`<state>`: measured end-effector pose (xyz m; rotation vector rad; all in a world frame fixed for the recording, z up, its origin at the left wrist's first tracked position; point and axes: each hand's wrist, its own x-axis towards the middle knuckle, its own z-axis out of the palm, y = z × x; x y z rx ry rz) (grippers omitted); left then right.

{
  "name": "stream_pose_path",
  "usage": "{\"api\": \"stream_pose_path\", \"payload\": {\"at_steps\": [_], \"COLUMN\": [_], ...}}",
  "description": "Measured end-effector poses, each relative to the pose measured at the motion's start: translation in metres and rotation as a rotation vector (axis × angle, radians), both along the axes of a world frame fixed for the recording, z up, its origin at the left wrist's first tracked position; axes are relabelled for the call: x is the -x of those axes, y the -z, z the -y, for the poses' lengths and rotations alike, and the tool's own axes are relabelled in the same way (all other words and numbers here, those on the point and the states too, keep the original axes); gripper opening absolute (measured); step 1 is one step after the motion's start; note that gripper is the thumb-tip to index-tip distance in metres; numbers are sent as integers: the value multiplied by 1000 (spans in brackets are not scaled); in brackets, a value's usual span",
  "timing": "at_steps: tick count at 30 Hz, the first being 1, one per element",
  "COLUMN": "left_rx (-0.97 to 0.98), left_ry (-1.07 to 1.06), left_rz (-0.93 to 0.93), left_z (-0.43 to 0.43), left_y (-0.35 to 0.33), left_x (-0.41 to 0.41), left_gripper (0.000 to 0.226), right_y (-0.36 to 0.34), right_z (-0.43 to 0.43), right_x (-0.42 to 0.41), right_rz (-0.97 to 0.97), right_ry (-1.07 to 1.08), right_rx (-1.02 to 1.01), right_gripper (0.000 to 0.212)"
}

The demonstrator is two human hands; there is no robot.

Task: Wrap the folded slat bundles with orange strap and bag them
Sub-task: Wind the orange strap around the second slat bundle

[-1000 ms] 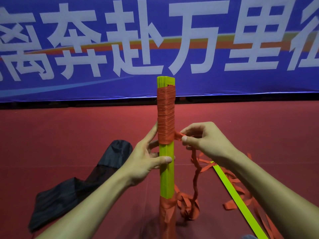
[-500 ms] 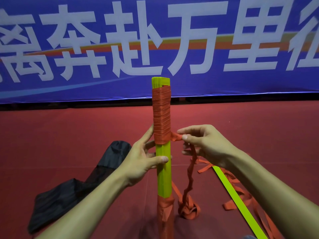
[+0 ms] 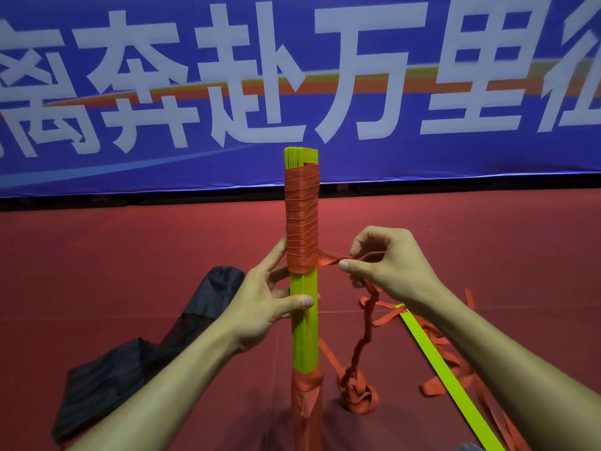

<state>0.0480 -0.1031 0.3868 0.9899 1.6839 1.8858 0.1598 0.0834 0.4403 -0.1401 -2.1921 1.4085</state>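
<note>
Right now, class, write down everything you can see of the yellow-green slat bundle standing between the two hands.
The slat bundle is a slim upright stack of bright yellow-green, plastic-looking strips, their separate edges showing at the top. An orange strap is wound tightly round its upper part; more orange wrap covers its lower end, the middle bare. The left hand grips the bare middle, thumb across the front. The right hand pinches the strap's free length, drawn sideways from the wrap.

Fingers of my left hand (image 3: 257, 307) vanish behind the bundle (image 3: 304, 323); its foot runs off the bottom edge, as does the slat (image 3: 440, 366); the banner (image 3: 455, 151) is cropped left, right and top
</note>
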Motion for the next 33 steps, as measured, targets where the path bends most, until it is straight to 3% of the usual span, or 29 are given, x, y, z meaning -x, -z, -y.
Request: {"api": "stream_pose_path", "payload": {"at_steps": [7, 14, 18, 20, 23, 28, 33], "left_rx": [1, -3, -5, -5, -12, 14, 24], "left_ry": [-34, -42, -38, -34, -29, -44, -60], "left_rz": [4, -2, 2, -1, 3, -6, -10], "left_z": [1, 1, 0, 0, 0, 2, 3], "left_y": [1, 0, -1, -2, -2, -3, -4], "left_x": [3, 1, 0, -1, -1, -1, -2], "left_gripper": [96, 95, 95, 96, 96, 97, 94], "right_y": [-3, 6, 8, 9, 9, 8, 11], "right_z": [-6, -13, -15, -14, -13, -7, -9], "right_x": [-3, 5, 7, 7, 4, 1, 5], "right_rz": [-39, -32, -29, -9, 16, -91, -102], "right_ry": [-43, 129, 171, 134, -4, -123, 6], "right_rx": [20, -294, -373, -334, -105, 138, 21], "right_gripper": [20, 34, 37, 39, 40, 25, 20]}}
